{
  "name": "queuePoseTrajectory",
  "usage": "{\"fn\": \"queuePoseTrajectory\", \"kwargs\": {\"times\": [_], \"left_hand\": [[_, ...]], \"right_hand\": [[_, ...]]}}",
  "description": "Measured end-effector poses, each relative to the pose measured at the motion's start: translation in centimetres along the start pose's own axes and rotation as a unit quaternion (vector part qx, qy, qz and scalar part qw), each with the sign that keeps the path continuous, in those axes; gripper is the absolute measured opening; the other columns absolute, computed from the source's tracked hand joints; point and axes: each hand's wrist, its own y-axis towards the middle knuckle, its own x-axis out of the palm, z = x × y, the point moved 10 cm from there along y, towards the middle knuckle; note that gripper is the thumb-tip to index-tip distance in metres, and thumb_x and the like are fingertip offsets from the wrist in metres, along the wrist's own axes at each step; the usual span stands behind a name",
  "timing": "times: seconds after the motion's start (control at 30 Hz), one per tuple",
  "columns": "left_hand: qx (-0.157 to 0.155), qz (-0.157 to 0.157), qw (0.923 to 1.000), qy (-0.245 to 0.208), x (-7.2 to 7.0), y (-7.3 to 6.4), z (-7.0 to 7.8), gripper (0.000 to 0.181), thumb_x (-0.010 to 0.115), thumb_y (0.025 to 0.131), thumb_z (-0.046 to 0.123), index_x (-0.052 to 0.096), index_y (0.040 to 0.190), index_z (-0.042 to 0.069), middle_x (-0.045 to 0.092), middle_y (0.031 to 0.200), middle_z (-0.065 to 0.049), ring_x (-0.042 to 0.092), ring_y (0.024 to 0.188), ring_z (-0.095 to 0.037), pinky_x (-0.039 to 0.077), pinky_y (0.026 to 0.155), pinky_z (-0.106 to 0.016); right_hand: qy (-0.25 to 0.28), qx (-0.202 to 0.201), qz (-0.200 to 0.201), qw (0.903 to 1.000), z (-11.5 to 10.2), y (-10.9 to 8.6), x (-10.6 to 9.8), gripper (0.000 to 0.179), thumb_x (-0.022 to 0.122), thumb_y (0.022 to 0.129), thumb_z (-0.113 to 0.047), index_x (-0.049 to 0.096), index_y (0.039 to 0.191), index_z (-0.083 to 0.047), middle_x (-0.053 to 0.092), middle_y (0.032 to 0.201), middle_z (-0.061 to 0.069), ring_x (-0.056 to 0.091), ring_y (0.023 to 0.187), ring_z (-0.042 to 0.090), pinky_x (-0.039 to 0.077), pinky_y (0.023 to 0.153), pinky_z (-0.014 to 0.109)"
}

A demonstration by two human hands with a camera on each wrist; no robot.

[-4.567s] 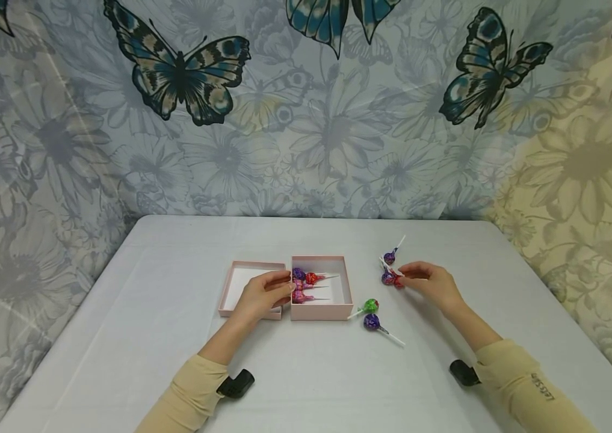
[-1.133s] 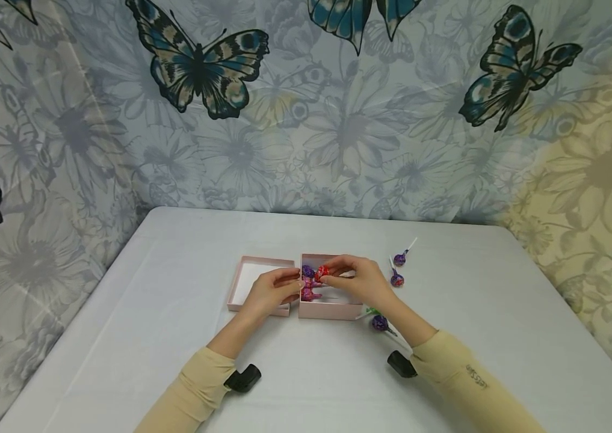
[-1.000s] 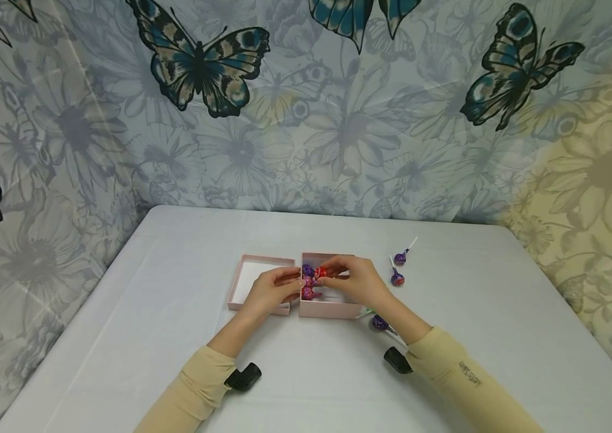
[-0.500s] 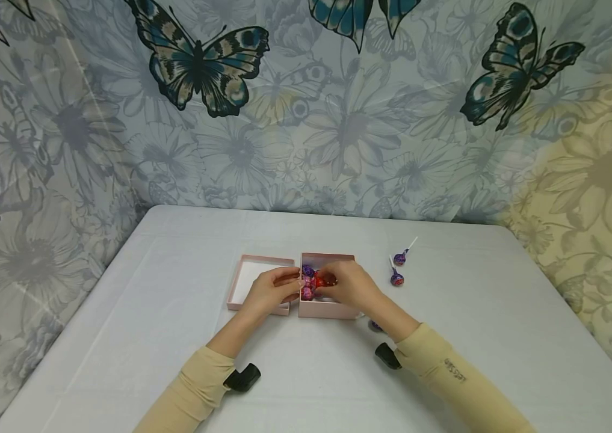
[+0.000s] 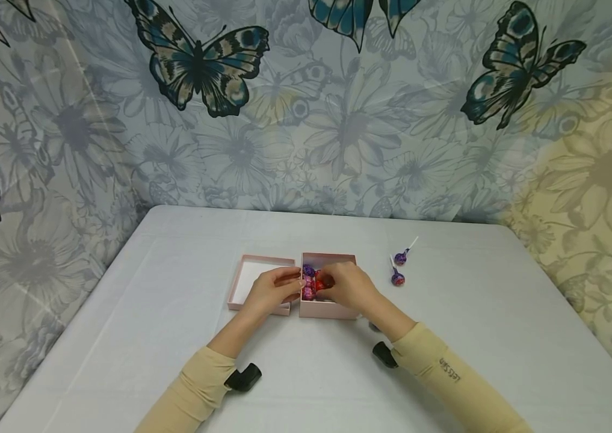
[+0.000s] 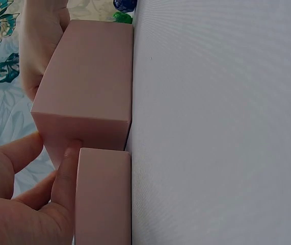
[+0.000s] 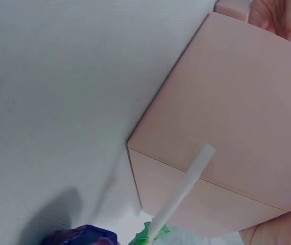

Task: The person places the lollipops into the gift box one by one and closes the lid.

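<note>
A pink open box (image 5: 327, 310) stands mid-table, its matching lid (image 5: 246, 276) lying close to its left. My left hand (image 5: 270, 288) grips the box's left wall at the rim; in the left wrist view, fingers (image 6: 66, 178) press its outer side. Inside the box, my right hand (image 5: 353, 285) pinches a red lollipop (image 5: 319, 285), partly hidden by the fingers. To the left of it in the box are a purple lollipop (image 5: 309, 270) and pink lollipops (image 5: 308, 290). Their sticks are covered by my right hand.
Two purple lollipops (image 5: 398, 278) lie on the white table (image 5: 457, 288) right of the box. The right wrist view has a green lollipop (image 7: 146, 236) and a purple one (image 7: 84, 235) beside the box; my right arm mostly hides them from above. A patterned backdrop (image 5: 333, 132) stands behind.
My right hand has carried the red lollipop from the table on the right into the box and sunk lower there. My left hand has stayed at the box wall.
</note>
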Motion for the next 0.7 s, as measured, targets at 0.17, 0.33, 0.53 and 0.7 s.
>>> {"fn": "queuePoseTrajectory", "kwargs": {"times": [0.17,0.33,0.53,0.7], "left_hand": [[0.000,0.001,1.0000,0.003,-0.05,0.08,-0.08,0.041,0.068,0.091,0.005,0.058,0.130,-0.006,0.064,0.121,-0.021,0.065,0.103,-0.023,0.058,0.082,-0.035],[-0.001,0.003,1.0000,0.007,-0.04,0.07,-0.02,0.041,0.068,0.091,0.006,0.058,0.129,-0.005,0.065,0.120,-0.020,0.066,0.102,-0.022,0.059,0.082,-0.034],[0.001,0.002,0.9999,0.011,0.00,-0.04,0.13,0.041,0.069,0.091,0.008,0.058,0.129,-0.005,0.066,0.118,-0.020,0.066,0.101,-0.022,0.059,0.081,-0.034],[0.001,0.000,1.0000,0.007,0.01,-0.07,0.08,0.041,0.068,0.091,0.006,0.057,0.130,-0.006,0.065,0.119,-0.020,0.066,0.102,-0.022,0.059,0.082,-0.034]], "right_hand": [[-0.006,0.003,0.002,1.0000,0.12,0.02,0.02,0.021,0.085,0.077,-0.021,0.072,0.089,-0.009,0.065,0.074,-0.004,0.057,0.068,0.008,0.051,0.060,0.026],[-0.003,0.004,0.005,1.0000,0.12,0.02,0.06,0.019,0.084,0.078,-0.019,0.072,0.089,-0.009,0.065,0.074,-0.003,0.056,0.068,0.009,0.051,0.060,0.026],[0.003,0.006,0.006,1.0000,0.16,-0.06,0.06,0.018,0.084,0.078,-0.017,0.072,0.089,-0.009,0.065,0.074,-0.003,0.055,0.067,0.009,0.051,0.060,0.026],[0.011,-0.010,0.004,0.9999,-0.10,-0.17,-0.03,0.019,0.084,0.078,-0.016,0.072,0.090,-0.008,0.067,0.078,-0.001,0.058,0.070,0.010,0.052,0.062,0.026]]}}
